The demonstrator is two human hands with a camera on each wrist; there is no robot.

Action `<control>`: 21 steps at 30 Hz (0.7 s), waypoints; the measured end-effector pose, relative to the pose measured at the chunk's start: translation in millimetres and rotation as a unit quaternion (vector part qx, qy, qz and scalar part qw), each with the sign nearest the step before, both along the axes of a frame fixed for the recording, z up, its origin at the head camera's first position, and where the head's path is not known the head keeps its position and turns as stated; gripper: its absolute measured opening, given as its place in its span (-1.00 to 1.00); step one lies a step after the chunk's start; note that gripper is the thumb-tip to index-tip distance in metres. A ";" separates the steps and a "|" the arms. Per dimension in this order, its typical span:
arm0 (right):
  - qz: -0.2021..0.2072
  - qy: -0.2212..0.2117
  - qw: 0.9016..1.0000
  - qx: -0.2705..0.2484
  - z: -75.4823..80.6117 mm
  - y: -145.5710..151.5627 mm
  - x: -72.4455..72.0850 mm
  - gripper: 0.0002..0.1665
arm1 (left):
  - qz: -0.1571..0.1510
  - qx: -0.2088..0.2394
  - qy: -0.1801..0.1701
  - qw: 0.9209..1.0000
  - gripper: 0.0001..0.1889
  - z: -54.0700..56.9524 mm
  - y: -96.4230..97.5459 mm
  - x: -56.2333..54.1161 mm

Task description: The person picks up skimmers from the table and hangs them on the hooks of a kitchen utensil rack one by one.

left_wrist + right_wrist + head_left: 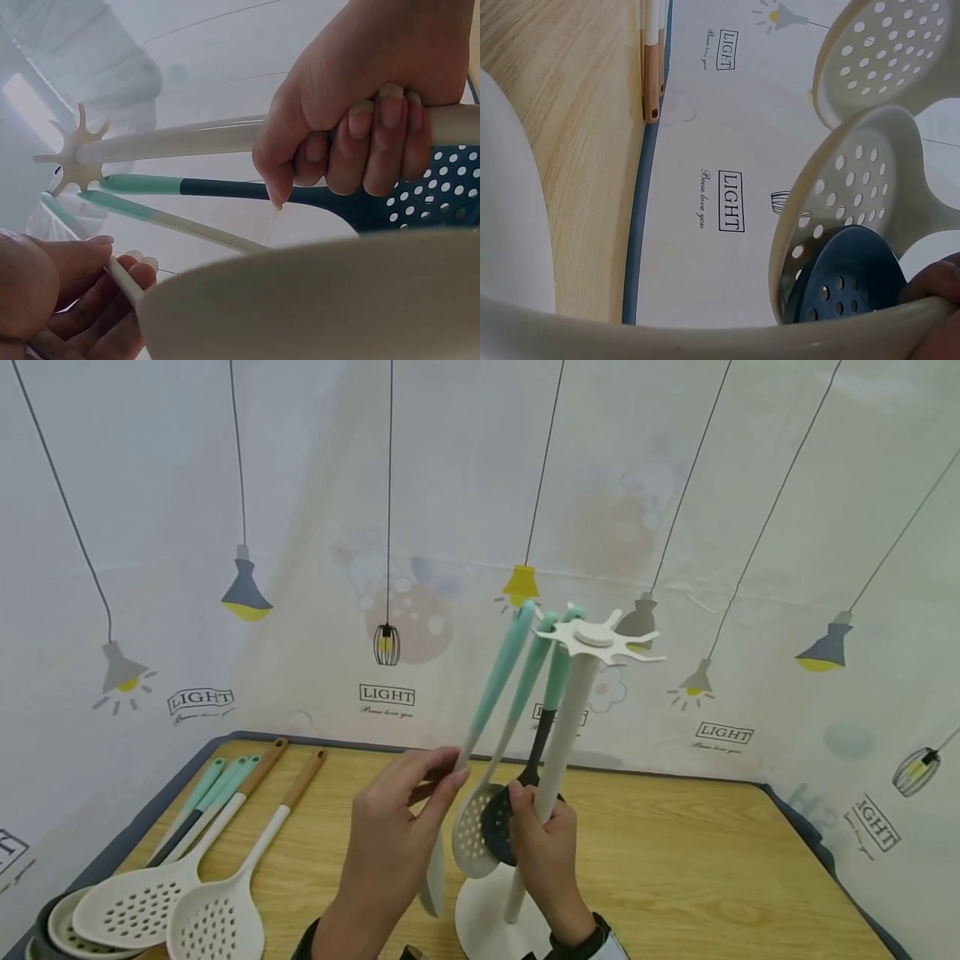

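My right hand (551, 852) grips the white pole (564, 727) of a utensil stand, which leans to the right. A star-shaped rack (596, 639) tops the pole, above a round white base (487, 918). A mint-handled dark skimmer (501, 827) and a mint-and-white skimmer (471, 839) hang from the rack's left side. My left hand (390, 835) pinches the lower handle of another white skimmer (889, 56); its mint handle end (517, 627) comes right up to a rack hook. That skimmer's head fills the foreground of the left wrist view.
On the wooden table (675, 860) at left lie two wooden-handled white skimmers (217, 918) and several mint-handled utensils (202, 789). Round nested containers (56, 927) sit beneath their heads at the lower left corner. A printed curtain (465, 485) stands behind the table.
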State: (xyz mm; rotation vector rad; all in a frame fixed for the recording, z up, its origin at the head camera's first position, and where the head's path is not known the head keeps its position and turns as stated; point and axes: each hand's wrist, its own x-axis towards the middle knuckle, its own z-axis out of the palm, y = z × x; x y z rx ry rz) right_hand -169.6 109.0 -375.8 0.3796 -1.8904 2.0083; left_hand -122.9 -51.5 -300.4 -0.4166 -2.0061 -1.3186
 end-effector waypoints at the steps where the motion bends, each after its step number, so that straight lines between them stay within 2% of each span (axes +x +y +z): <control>1: 0.001 0.000 1.000 0.000 0.0 0.0 -0.1 -0.50 | -0.001 -0.002 0.001 1.000 -0.82 -0.3 0.4 -0.2; 6: 0.003 -0.004 1.000 -0.002 -0.3 0.0 -0.8 -0.49 | -0.004 -0.007 0.002 1.000 -0.82 -2.1 2.0 -1.3; 13: 0.000 -0.002 1.000 0.003 0.0 0.2 -0.8 -0.48 | -0.005 -0.011 -0.021 1.000 -0.81 -2.2 4.3 -1.2; 21: -0.002 -0.006 1.000 0.005 0.9 0.4 0.0 -0.48 | -0.014 -0.021 -0.032 0.999 -0.79 -3.0 6.7 0.4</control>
